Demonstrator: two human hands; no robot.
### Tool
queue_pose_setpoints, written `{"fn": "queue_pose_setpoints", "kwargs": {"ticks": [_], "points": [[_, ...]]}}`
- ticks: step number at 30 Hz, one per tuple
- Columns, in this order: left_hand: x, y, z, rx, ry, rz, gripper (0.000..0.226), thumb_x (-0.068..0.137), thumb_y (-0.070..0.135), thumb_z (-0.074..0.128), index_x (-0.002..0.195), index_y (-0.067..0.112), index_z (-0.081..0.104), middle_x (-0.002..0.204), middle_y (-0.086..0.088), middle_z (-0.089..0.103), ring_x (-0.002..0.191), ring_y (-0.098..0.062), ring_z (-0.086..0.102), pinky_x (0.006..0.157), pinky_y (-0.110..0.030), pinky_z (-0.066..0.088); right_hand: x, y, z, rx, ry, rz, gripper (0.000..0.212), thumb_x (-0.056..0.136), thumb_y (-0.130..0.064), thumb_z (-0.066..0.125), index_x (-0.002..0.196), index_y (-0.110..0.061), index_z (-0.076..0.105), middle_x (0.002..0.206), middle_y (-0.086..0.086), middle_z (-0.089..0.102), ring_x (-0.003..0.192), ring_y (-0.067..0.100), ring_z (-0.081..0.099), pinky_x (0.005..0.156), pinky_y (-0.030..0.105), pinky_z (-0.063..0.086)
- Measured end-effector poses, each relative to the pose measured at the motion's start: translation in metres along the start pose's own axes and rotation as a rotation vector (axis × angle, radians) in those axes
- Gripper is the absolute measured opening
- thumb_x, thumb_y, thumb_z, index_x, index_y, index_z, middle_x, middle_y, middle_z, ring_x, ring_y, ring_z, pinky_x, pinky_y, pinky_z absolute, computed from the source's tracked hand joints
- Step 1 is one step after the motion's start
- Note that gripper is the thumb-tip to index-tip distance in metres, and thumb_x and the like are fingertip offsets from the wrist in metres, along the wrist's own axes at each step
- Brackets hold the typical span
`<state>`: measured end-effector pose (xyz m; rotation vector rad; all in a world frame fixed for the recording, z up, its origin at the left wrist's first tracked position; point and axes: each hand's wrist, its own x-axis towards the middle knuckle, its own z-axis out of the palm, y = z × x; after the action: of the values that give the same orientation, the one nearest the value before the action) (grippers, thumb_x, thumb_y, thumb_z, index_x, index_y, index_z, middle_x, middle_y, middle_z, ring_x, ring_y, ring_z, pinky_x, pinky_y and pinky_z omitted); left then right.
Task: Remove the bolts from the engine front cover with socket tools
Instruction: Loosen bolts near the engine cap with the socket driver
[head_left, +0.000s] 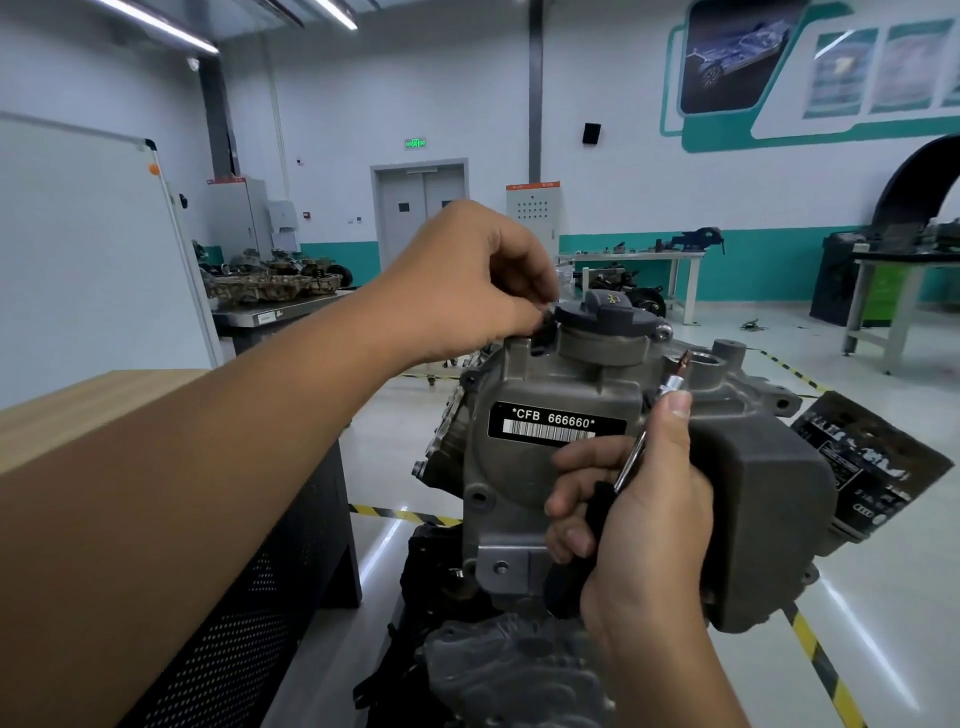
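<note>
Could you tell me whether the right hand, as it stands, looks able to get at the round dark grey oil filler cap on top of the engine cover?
Probably yes: the right hand grips a black-handled driver below the dark grey filler cap, with nothing between.

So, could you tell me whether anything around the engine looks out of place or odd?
Only small things: the socket driver in the right hand points up, off any bolt, while the left hand pinches something small beside the oil filler cap. No damage or spills show.

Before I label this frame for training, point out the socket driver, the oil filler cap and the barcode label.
socket driver (582, 545): head view, black handle.
oil filler cap (605, 314): head view, grey top.
barcode label (553, 423): head view, label's middle.
</note>
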<state>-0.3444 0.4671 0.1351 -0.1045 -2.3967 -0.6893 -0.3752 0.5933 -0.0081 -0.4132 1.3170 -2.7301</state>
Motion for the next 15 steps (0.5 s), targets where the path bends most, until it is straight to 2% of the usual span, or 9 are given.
{"fn": "queue_pose_setpoints", "kwargs": {"ticks": [3,6,8,11,15], "points": [[-0.005,0.006,-0.002,0.049,-0.05,-0.067,0.017,0.077,0.007,0.074,0.081,0.021,0.081,0.075,0.007,0.075,0.076,-0.005,0.07,0.068,-0.021,0.06,0.001,0.001,0.0,0.005,0.002,0.002,0.084,0.081,-0.082,0.043,0.057,-0.006,0.068,0.045,0.02,0.052,0.028,0.018,0.035,0.04,0.025,0.032],[-0.01,0.013,0.0,0.264,-0.119,-0.083,0.01,0.074,0.019,0.074,0.075,0.028,0.079,0.074,0.014,0.074,0.073,0.001,0.066,0.057,-0.009,0.046,0.001,0.002,0.0,-0.003,0.011,0.0,0.084,0.082,-0.082,0.043,0.057,-0.006,0.068,0.045,0.02,0.052,0.028,0.019,0.036,0.04,0.025,0.032],[-0.012,0.017,0.005,0.346,-0.086,-0.071,0.009,0.074,0.019,0.074,0.073,0.027,0.077,0.073,0.014,0.071,0.066,0.0,0.062,0.052,-0.009,0.041,0.001,0.002,0.0,-0.006,0.016,-0.001,0.085,0.082,-0.083,0.042,0.057,-0.006,0.069,0.045,0.02,0.052,0.028,0.019,0.036,0.04,0.025,0.032],[-0.013,0.019,0.016,0.382,-0.02,-0.068,0.008,0.072,0.014,0.074,0.07,0.022,0.073,0.073,0.008,0.066,0.067,-0.007,0.056,0.053,-0.019,0.043,0.002,0.002,-0.001,-0.006,0.017,0.001,0.086,0.081,-0.083,0.042,0.058,-0.004,0.069,0.046,0.02,0.052,0.028,0.019,0.035,0.04,0.025,0.032],[-0.014,0.016,0.021,0.297,0.036,-0.071,0.018,0.072,0.01,0.075,0.069,0.025,0.067,0.073,0.013,0.061,0.065,-0.001,0.054,0.052,-0.012,0.037,0.003,0.003,0.0,0.007,0.018,0.009,0.086,0.08,-0.084,0.043,0.058,-0.004,0.068,0.046,0.021,0.052,0.028,0.019,0.034,0.041,0.026,0.031]]}}
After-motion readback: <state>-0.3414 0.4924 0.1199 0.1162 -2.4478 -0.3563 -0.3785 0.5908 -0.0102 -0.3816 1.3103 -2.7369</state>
